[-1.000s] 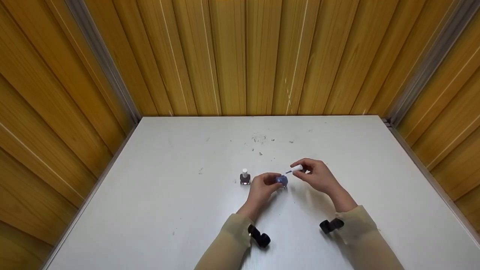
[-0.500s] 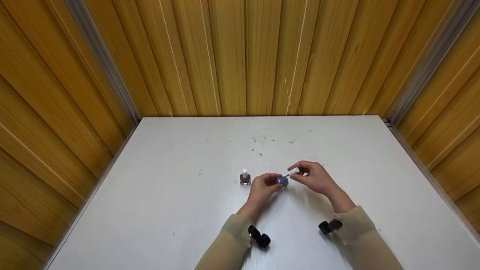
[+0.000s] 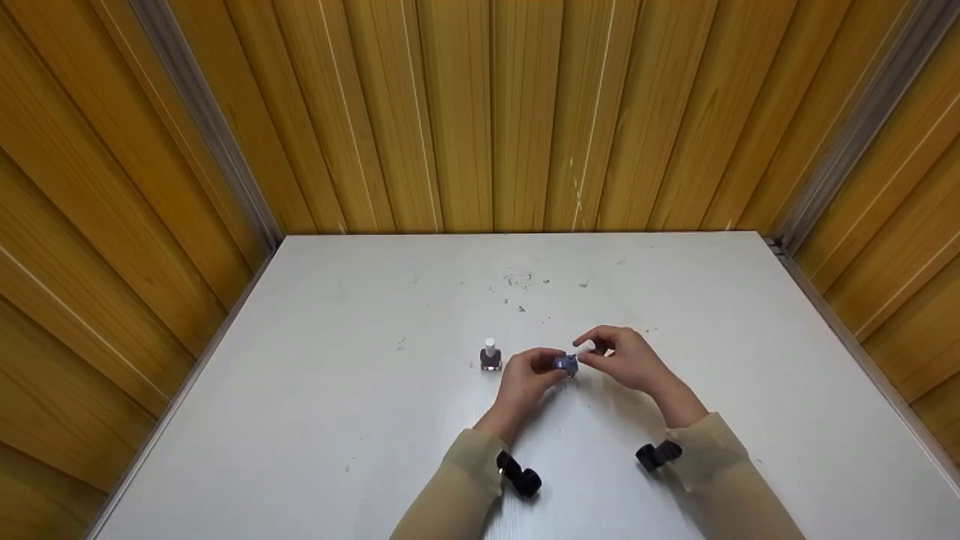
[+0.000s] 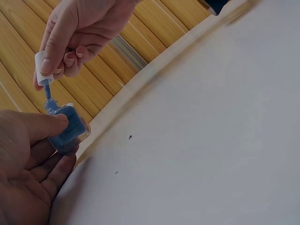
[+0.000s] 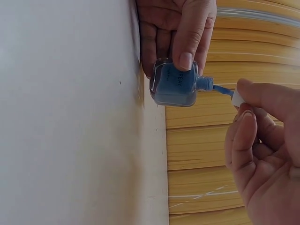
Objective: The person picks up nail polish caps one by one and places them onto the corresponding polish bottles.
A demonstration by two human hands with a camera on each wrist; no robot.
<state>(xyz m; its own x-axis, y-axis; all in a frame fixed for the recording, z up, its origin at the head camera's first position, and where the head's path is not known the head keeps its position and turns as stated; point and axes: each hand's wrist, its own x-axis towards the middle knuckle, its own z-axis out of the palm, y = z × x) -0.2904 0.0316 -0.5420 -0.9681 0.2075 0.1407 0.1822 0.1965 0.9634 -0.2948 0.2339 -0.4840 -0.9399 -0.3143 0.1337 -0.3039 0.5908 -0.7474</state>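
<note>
A blue nail polish bottle (image 5: 176, 86) is pinched between the thumb and fingers of my left hand (image 3: 525, 379), tilted a little with its neck toward the right hand. My right hand (image 3: 630, 361) pinches the white brush cap (image 4: 44, 68) between thumb and index finger. From the cap the blue-coated brush stem (image 5: 223, 90) reaches the bottle's mouth, its tip at or just inside the neck; a stretch of stem still shows between cap and neck. A second, dark nail polish bottle (image 3: 490, 358) with a white cap stands upright to the left of my left hand.
The white table (image 3: 360, 405) carries small dark specks and scuffs beyond the hands. Wood-look panel walls (image 3: 517, 112) enclose it at the back and both sides. A black wrist camera (image 3: 519, 474) sits on the left sleeve and another camera (image 3: 658, 454) on the right.
My right hand has moved left and slightly down, bringing the brush from apart from the bottle to its mouth. The left hand and the dark bottle have stayed nearly still.
</note>
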